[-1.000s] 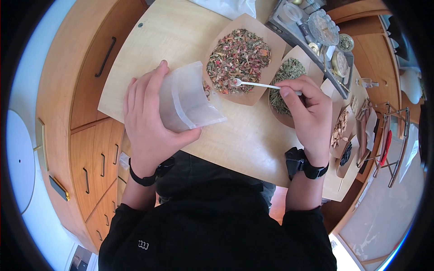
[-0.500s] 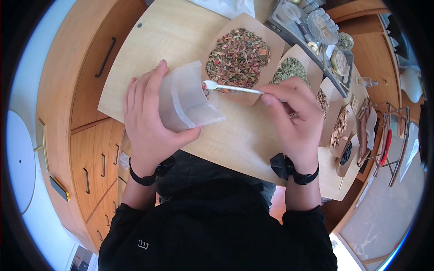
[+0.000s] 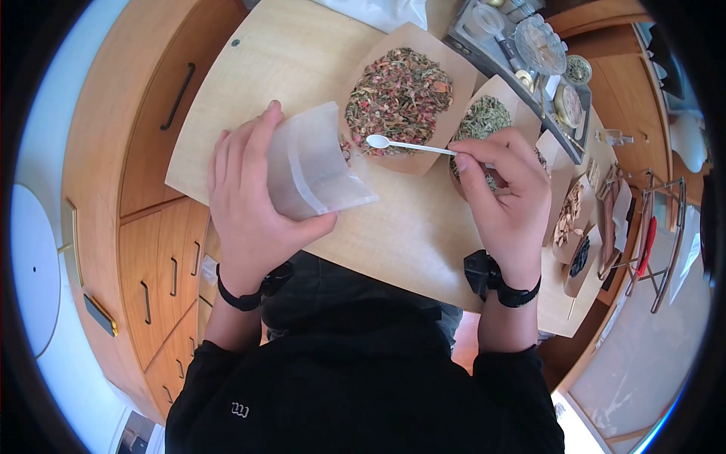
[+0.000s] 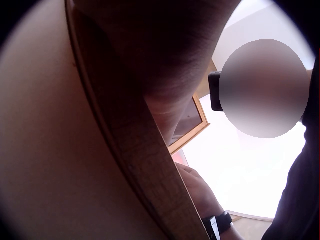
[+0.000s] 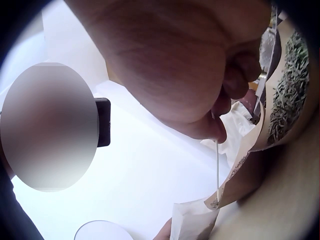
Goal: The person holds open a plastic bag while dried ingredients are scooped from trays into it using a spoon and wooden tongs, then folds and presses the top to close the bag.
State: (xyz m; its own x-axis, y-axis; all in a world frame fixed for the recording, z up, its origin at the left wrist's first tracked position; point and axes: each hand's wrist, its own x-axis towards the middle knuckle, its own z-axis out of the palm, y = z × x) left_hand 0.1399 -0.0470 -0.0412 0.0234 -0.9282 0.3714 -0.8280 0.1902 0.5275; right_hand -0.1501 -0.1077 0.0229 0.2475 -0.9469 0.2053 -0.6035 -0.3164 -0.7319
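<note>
A translucent pouch (image 3: 306,163) lies on its side, its mouth facing the tray of mixed dried petals and herbs (image 3: 401,94); some of the mix shows at that mouth. My left hand (image 3: 253,200) grips the pouch between thumb and fingers. In my right hand (image 3: 507,197) the handle of a small white spoon (image 3: 412,147) is pinched between thumb and forefinger. The spoon's bowl looks empty, over the near edge of the mix. From the right wrist view, the right hand (image 5: 175,65) holds the thin handle pointing down near the pouch (image 5: 192,220).
Right of the mix stands a paper tray of green herb (image 3: 484,117), partly behind the right hand. Farther right are trays of wood chips (image 3: 569,216) and black pieces (image 3: 580,257), and a wire rack (image 3: 643,227). A grey tray (image 3: 461,38) holds jars and a glass dish at the back.
The spoon went from the petal mix left to the pouch mouth, then back right over the mix's near edge. The left hand and pouch have stayed in place.
</note>
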